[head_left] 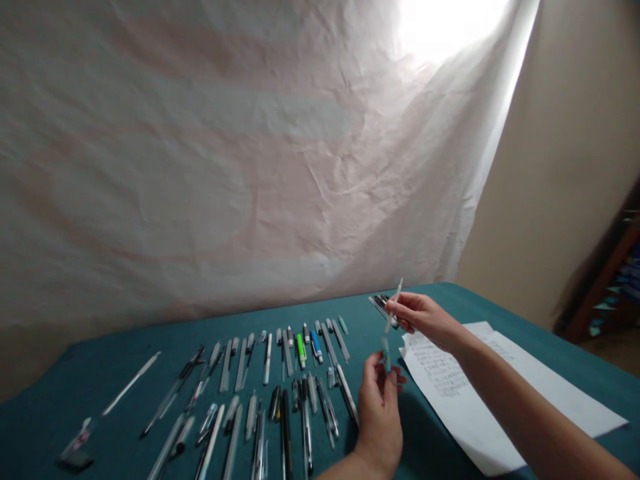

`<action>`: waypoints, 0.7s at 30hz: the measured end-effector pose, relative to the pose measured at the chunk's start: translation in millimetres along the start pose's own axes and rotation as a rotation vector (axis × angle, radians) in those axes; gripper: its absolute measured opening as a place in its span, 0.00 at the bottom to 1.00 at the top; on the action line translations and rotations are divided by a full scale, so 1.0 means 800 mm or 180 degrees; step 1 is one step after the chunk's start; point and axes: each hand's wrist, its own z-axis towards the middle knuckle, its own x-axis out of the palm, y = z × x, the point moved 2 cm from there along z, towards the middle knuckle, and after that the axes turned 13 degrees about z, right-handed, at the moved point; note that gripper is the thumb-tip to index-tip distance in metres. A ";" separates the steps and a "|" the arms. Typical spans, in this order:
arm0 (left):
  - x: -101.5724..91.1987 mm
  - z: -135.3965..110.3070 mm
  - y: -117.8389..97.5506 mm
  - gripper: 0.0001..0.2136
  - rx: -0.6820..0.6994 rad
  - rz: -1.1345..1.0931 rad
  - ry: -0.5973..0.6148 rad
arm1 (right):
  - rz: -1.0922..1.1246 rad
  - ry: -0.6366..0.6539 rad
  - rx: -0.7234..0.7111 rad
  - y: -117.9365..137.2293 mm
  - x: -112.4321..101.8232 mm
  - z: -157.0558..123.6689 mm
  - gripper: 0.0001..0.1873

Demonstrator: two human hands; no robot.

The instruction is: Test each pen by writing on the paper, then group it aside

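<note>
My right hand (420,317) pinches a slim white pen piece (399,291) between thumb and fingers, its pointed end tilted up. Just below, my left hand (380,407) is closed on a teal pen part (386,353), held roughly upright. The lower end of the white piece comes close to the top of the teal part; whether they touch, I cannot tell. Left of my left hand lie many pen parts in rough rows, among them a green pen barrel (301,349), a blue one (317,347) and a white pen (347,393).
Sheets of paper with handwriting (435,370) lie under my right forearm. Several dark pens (380,305) sit behind my right hand. A white stick (133,383) and a small clear packet (77,447) are at far left. A pale cloth (200,167) hangs behind the teal table (450,300).
</note>
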 end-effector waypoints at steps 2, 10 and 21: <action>0.000 0.000 0.001 0.15 0.0011 0.0002 0.0017 | -0.0039 0.0032 0.0003 -0.001 0.000 0.000 0.20; -0.001 -0.002 0.000 0.16 -0.0022 0.0007 0.0005 | -0.0422 0.0398 0.0016 0.003 0.011 -0.006 0.20; -0.001 -0.006 -0.004 0.15 0.0036 0.0150 -0.0047 | -0.0297 0.0268 0.0251 -0.020 0.013 0.007 0.29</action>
